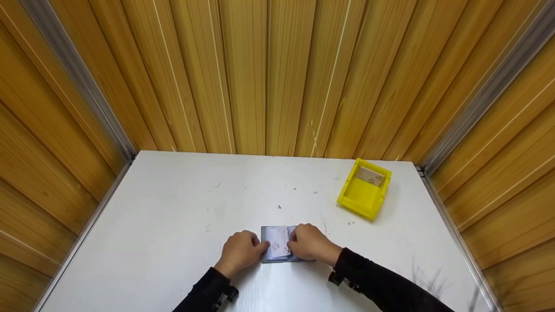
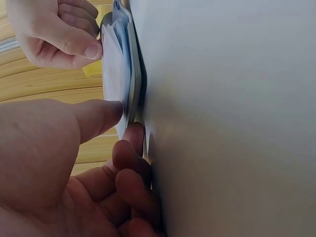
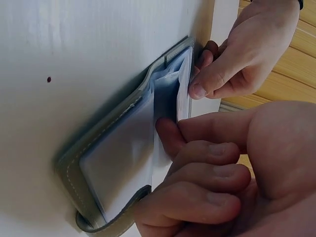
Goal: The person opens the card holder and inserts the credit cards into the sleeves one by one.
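An opened card holder [image 1: 263,247] with a grey-green stitched cover [image 3: 74,173] and clear plastic sleeves [image 3: 121,163] lies on the white table. Over its left half is a white card [image 1: 279,240] with small reddish marks near its lower corner. My left hand [image 1: 239,251] grips the holder's left edge, thumb on the top sleeves and fingertips at the cover's edge. With thumb and index finger, my right hand [image 1: 313,242] pinches the card's right edge; the index finger reaches in behind it. The right hand hides much of the holder's right half in the head view.
A yellow tray [image 1: 362,195] stands at the back right of the white table [image 1: 173,203], with a patterned card [image 1: 370,176] at its far end. Wood-look panels [image 1: 243,78] enclose the table at the back and both sides.
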The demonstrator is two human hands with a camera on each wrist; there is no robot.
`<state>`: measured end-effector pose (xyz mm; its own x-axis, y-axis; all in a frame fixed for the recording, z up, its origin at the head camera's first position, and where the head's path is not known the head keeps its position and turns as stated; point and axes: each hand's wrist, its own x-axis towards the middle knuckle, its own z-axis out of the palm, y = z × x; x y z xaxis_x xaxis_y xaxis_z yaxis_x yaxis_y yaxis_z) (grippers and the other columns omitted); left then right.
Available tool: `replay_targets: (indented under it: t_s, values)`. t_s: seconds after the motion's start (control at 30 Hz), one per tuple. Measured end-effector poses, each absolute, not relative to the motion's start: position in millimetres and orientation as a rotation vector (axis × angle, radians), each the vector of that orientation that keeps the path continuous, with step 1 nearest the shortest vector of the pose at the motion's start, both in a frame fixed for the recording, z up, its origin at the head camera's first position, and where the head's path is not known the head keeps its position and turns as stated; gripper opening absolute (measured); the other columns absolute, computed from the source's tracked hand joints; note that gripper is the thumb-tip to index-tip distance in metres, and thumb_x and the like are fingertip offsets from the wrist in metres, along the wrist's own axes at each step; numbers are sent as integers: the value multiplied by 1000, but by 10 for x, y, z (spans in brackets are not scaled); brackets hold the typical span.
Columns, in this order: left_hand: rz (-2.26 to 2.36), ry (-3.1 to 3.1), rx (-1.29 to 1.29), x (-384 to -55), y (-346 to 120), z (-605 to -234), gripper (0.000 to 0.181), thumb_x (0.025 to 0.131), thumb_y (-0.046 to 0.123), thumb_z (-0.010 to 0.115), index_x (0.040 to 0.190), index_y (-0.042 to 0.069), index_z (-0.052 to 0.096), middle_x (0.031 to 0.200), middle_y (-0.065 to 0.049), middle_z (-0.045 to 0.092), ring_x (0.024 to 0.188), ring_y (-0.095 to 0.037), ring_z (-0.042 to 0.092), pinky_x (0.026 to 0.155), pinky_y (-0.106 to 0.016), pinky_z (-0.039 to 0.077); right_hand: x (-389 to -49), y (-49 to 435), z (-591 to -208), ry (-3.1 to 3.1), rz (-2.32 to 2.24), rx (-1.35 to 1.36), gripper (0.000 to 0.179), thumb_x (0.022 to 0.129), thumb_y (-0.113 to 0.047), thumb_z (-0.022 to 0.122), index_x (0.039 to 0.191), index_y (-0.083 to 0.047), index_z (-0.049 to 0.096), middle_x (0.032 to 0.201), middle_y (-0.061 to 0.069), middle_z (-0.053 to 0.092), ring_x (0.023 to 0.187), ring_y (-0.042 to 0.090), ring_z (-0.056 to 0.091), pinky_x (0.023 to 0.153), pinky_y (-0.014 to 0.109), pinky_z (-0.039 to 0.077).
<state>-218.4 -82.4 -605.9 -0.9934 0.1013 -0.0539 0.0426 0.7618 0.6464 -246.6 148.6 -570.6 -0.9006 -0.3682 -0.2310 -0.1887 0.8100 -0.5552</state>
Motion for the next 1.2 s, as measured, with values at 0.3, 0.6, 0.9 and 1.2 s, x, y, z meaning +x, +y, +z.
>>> replay_targets:
  t_s: [0.3, 0.6, 0.9, 1.2]
  values:
    - [1066, 2856, 94, -2182, -801, -6061, 41, 94, 42, 83, 66, 18, 65, 58, 8, 52, 57, -12, 48, 56, -28, 34, -2447, 1470, -5719, 2657, -761, -436, 29, 100, -19, 74, 71, -13, 71, 69, -3, 58, 69, 15, 54, 61, 29, 40]
    - [1084, 2856, 105, -2163, -800, -6050, 44, 92, 46, 87, 68, 16, 65, 62, 8, 55, 59, -11, 49, 56, -27, 35, -2426, 1468, -5742, 2722, -757, -555, 24, 95, -15, 77, 72, -11, 77, 66, -5, 59, 70, 14, 52, 64, 29, 40]
    - [1065, 2861, 90, -2168, -787, -6066, 44, 90, 46, 88, 67, 17, 65, 63, 7, 57, 59, -12, 50, 57, -28, 36, -2445, 1499, -5714, 2722, -735, -540, 22, 96, -19, 78, 75, -12, 80, 71, -4, 65, 73, 15, 54, 67, 30, 41]
    - [1050, 2868, 93, -2175, -798, -6062, 43, 90, 47, 88, 69, 18, 64, 66, 6, 58, 62, -13, 51, 59, -29, 36, -2664, 1665, -5452, 2778, -701, -387, 18, 97, -25, 80, 85, -11, 85, 87, 4, 71, 85, 19, 58, 77, 36, 49]
